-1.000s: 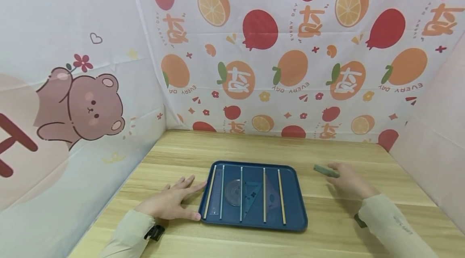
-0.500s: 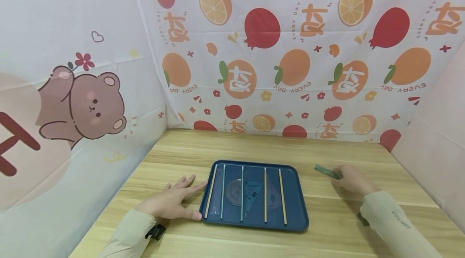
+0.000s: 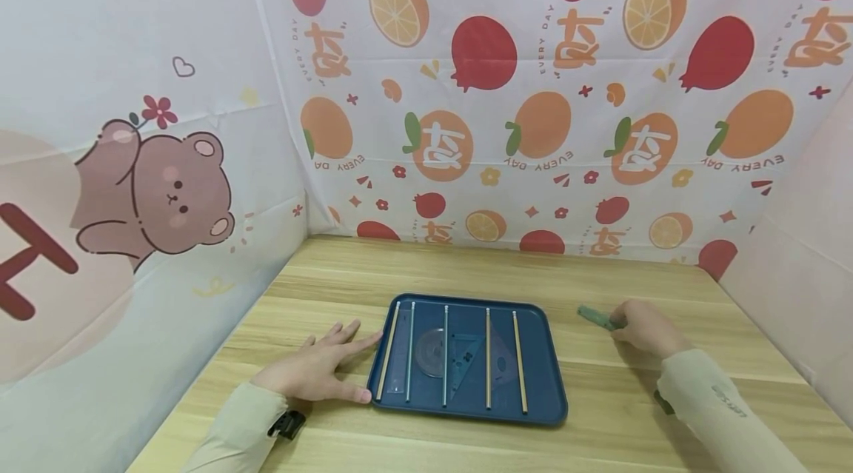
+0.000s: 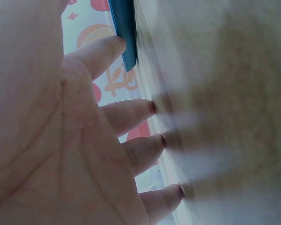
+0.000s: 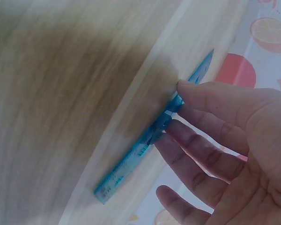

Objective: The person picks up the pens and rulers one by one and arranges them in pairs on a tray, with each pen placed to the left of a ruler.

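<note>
My right hand [image 3: 646, 326] pinches a see-through teal ruler [image 5: 131, 161] between thumb and fingertips, over the table to the right of the tray. Tick marks run along the ruler, and its far end in the right wrist view tapers to a point. Spread out at the tray's left side, my left hand [image 3: 313, 369] touches the rim with the index finger and thumb; its other fingertips rest on the table in the left wrist view. The dark blue tray [image 3: 543, 377] holds several pencils [image 3: 489, 362] lying lengthwise and roughly parallel, with spaces between them.
Between and under the pencils lie a clear straight ruler [image 3: 397, 354], a round clear protractor [image 3: 429, 352], a blue set square [image 3: 465, 358] and a purplish set square [image 3: 504, 362]. Printed cloth walls [image 3: 486, 125] enclose the wooden table [image 3: 400, 262] at the back and sides.
My right hand has drawn its fingers in around the near end of the teal ruler, and the ruler's tilt has changed slightly. My left hand and the tray stay in place.
</note>
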A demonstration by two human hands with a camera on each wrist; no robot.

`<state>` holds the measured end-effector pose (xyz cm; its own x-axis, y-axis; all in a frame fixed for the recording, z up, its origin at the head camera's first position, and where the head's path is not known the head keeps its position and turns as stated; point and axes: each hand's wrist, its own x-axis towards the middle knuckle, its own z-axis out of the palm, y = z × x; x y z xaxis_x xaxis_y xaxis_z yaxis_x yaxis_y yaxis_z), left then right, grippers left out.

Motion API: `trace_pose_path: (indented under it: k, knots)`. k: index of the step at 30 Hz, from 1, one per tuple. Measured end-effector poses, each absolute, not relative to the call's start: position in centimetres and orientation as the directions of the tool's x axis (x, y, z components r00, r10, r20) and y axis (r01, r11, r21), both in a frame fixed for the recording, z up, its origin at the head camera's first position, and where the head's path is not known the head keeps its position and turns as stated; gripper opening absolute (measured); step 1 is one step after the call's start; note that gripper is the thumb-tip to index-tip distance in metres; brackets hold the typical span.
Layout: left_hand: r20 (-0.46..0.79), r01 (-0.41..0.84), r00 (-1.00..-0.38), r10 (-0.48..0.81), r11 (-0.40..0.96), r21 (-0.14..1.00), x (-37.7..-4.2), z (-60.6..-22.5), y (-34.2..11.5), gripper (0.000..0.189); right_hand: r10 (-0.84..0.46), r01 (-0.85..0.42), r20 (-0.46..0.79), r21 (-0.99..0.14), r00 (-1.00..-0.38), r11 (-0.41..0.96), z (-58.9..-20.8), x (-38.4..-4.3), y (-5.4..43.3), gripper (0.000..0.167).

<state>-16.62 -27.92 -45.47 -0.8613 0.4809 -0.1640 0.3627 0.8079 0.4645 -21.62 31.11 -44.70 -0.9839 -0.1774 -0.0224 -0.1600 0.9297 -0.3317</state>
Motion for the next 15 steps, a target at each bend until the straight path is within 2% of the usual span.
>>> trace_pose_path:
  k: [7, 15]
  knots:
    - [-0.168, 0.360, -0.860, 0.481, 0.807, 0.469, -16.56, -45.32, -27.84, 0.102, -0.146, -0.120, -0.058, -0.322, -0.987, 0.939, -44.64, -21.59, 30.50, 0.021]
    - [-0.162, 0.373, -0.851, 0.499, 0.793, 0.481, -16.57, -45.20, -27.77, 0.101, -0.117, -0.085, -0.073, -0.346, -0.991, 0.934, -44.55, -21.85, 30.13, 0.033]
